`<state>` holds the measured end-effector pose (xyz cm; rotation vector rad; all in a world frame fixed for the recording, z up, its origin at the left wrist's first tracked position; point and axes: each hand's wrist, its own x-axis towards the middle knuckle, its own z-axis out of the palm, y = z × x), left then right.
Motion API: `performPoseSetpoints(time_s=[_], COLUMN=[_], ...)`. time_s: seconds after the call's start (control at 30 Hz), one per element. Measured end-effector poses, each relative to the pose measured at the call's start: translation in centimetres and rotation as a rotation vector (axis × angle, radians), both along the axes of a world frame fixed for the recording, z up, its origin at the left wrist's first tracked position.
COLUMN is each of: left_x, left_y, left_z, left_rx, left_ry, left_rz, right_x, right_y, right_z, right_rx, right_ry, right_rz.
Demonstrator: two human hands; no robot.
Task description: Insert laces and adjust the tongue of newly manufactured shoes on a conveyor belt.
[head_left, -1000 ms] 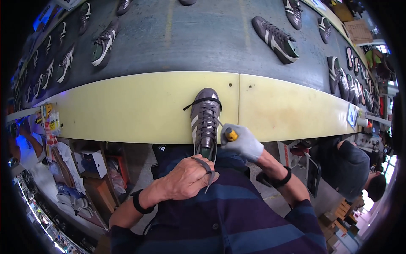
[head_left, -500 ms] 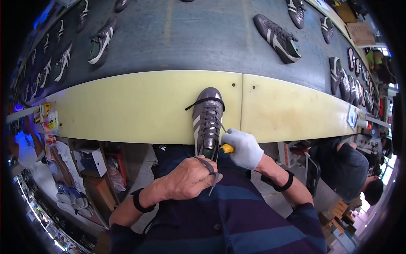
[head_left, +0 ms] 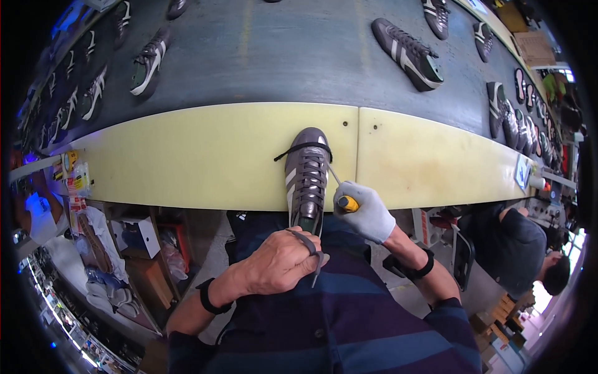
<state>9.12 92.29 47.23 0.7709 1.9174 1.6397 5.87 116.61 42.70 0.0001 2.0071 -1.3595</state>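
A dark metallic sneaker [head_left: 311, 168] with pale side stripes lies toe away from me on the yellow board [head_left: 187, 156]. Around its toe runs a black cord [head_left: 301, 147]. My left hand [head_left: 280, 262], bare, is closed at the heel end, with a dark shoelace [head_left: 316, 255] looped over its fingers, the loose end hanging down. In a white glove, my right hand [head_left: 365, 213] grips a thin-shafted tool with a yellow handle [head_left: 348, 203]. Its metal shaft points toward the shoe's right side near the front of the lacing. Whether the tip touches the shoe, I cannot tell.
Beyond the board, a grey conveyor belt [head_left: 299, 68] carries several similar sneakers, one close at the right [head_left: 408, 55] and one at the left [head_left: 149, 61]. Shelves with boxes [head_left: 138, 237] stand below left. Another person [head_left: 507, 249] is at the right.
My right hand has turned and shifted slightly right; the tool's shaft has moved off the laces to the shoe's right side. My left hand keeps its hold on the lace.
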Motion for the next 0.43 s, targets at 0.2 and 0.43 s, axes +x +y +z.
performPoseSetpoints(time_s=[0.2,0.43], left_x=[0.2,1.3], left_y=[0.4,0.1], left_z=[-0.6,-0.2], left_rx=[-0.024,-0.088], left_ry=[0.017,0.088], left_rz=[-0.043,-0.023], right_x=[1.5,2.8], right_y=[-0.2,1.3], right_z=[-0.1,0.8], right_rx=[0.194,-0.018], right_ry=[0.466,0.036], right_rz=[0.34,0.241])
